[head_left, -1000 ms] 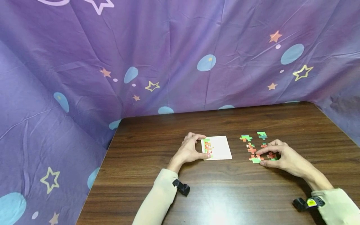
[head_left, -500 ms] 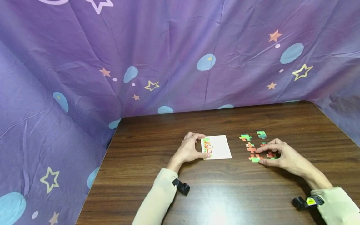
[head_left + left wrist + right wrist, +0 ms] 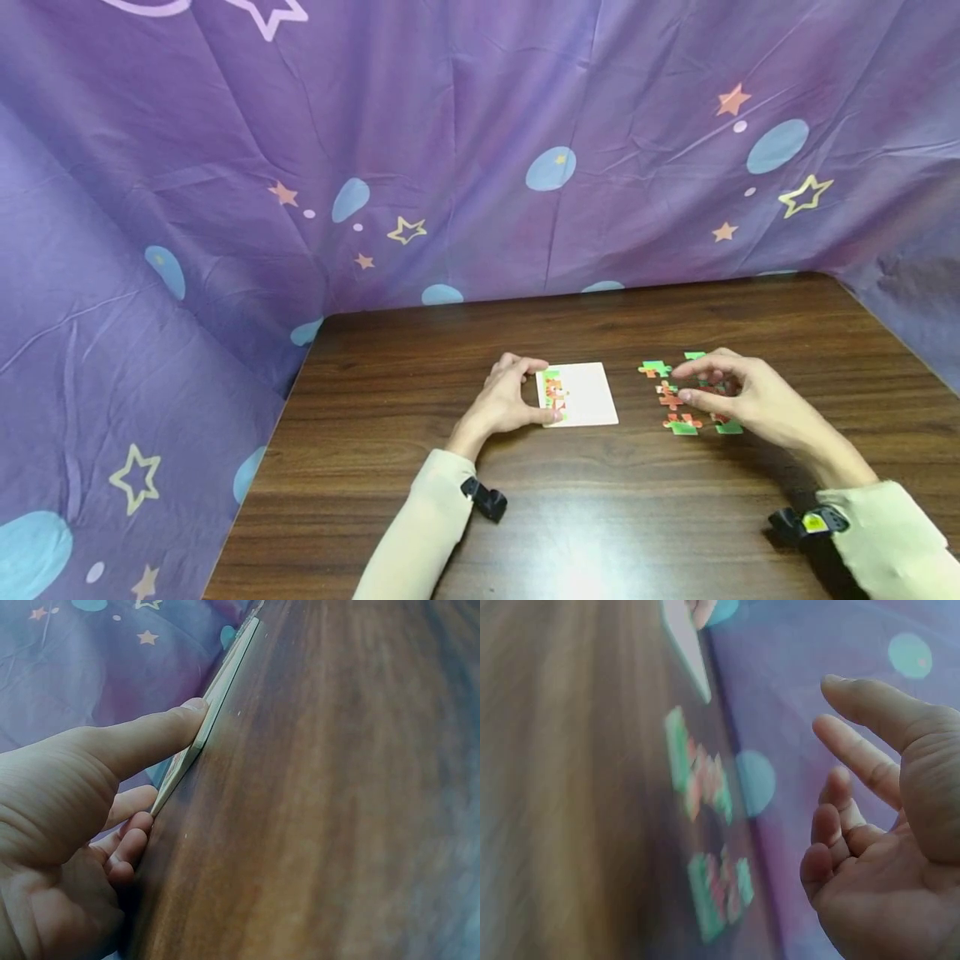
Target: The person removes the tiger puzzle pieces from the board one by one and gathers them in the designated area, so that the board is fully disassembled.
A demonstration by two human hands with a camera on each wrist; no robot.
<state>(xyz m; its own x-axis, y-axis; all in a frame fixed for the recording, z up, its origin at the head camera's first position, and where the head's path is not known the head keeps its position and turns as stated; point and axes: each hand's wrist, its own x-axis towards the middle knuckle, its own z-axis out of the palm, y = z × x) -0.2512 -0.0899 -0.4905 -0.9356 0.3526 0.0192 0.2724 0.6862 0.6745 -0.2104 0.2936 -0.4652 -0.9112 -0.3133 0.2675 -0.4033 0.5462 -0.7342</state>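
Note:
A white square puzzle board (image 3: 590, 395) lies on the table with a strip of joined jigsaw pieces (image 3: 553, 393) along its left side. My left hand (image 3: 504, 402) holds the board by that side, index finger at the far corner and thumb over the near one. In the left wrist view, the thumb (image 3: 161, 733) presses on the board's top. My right hand (image 3: 768, 408) hovers over loose jigsaw pieces, thumb and index finger apart and nothing between them. Below its fingertips lies a red jigsaw piece (image 3: 671, 401); a green-and-orange one (image 3: 656, 367) is just beyond.
More loose pieces lie around the right hand, including a red-and-green piece (image 3: 683, 426) and a green piece (image 3: 729, 427), some partly hidden by the hand. A purple patterned cloth (image 3: 480, 150) hangs behind the dark wooden table (image 3: 420, 350).
My right hand has lifted away from the near red-and-green piece and shifted to the far side, over the red pieces. The left hand and board stay where they were.

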